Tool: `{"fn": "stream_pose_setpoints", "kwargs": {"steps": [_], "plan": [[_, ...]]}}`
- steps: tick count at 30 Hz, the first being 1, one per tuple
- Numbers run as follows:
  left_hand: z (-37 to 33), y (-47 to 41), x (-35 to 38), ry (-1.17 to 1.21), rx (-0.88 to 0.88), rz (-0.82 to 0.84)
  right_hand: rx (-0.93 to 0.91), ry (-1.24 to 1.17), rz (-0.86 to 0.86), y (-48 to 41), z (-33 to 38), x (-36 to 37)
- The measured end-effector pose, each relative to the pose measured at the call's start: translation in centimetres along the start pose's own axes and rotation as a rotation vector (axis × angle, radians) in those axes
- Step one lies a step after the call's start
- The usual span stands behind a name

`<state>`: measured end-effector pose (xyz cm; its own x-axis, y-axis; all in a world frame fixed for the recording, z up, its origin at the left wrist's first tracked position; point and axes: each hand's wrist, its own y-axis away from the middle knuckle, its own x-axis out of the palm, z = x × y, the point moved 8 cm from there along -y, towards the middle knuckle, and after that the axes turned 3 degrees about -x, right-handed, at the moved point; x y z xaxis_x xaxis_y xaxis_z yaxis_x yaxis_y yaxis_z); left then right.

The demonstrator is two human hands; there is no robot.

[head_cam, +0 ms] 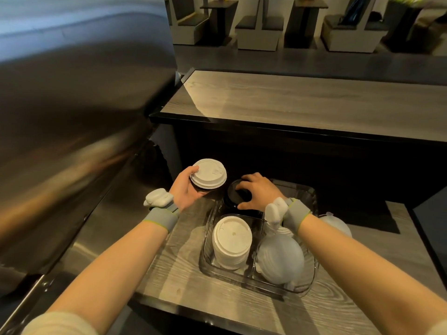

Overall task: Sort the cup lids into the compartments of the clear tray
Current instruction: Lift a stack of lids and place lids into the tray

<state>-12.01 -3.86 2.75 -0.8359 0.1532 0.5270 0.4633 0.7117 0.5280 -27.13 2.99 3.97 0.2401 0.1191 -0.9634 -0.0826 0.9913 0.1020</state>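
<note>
A clear tray point(242, 278) with compartments sits on the wood-grain counter. Its near-left compartment holds a stack of white flat lids point(231, 243). In the near-right compartment lie translucent dome lids point(280, 259). My left hand point(186, 189) holds a mixed stack of lids point(208, 176), white ones on top and dark ones beneath, just left of the tray's far end. My right hand point(256, 191) rests with fingers curled on black lids point(235, 194) in the far-left compartment. The far-right compartment is hidden behind my right wrist.
A large shiny metal surface point(72, 117) rises on the left. A higher wooden counter point(302, 102) runs behind a dark recess. More translucent lids point(336, 223) lie outside the tray at its right. Tables and benches stand in the far background.
</note>
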Motion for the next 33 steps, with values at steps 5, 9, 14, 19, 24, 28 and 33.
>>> {"fn": "stream_pose_setpoints", "kwargs": {"steps": [5, 9, 14, 19, 24, 28, 33], "plan": [[0.2, 0.1, 0.6, -0.035, -0.030, 0.017, 0.016, -0.016, 0.043, 0.5, 0.4, 1.2], [0.2, 0.1, 1.4, -0.085, -0.030, 0.028, 0.083, -0.257, -0.163, 1.5, -0.3, -2.1], [1.5, 0.7, 4.3, -0.211, -0.034, 0.140, 0.093, -0.694, -0.334, 3.3, -0.9, -5.7], [3.4, 1.2, 7.9, -0.338, 0.003, 0.240, 0.043, -0.431, -0.249, 4.5, -0.9, -5.4], [5.3, 1.1, 9.2, -0.309, -0.038, 0.226, 0.159, -0.612, -0.300, 6.5, -3.3, -4.8], [6.3, 1.1, 10.5, -0.362, 0.001, 0.246, 0.191, -0.588, -0.296, 8.0, -4.7, -4.7], [7.2, 1.1, 11.4, -0.334, -0.002, 0.243, 0.248, -0.695, -0.266, 9.3, -6.4, -4.4]]}}
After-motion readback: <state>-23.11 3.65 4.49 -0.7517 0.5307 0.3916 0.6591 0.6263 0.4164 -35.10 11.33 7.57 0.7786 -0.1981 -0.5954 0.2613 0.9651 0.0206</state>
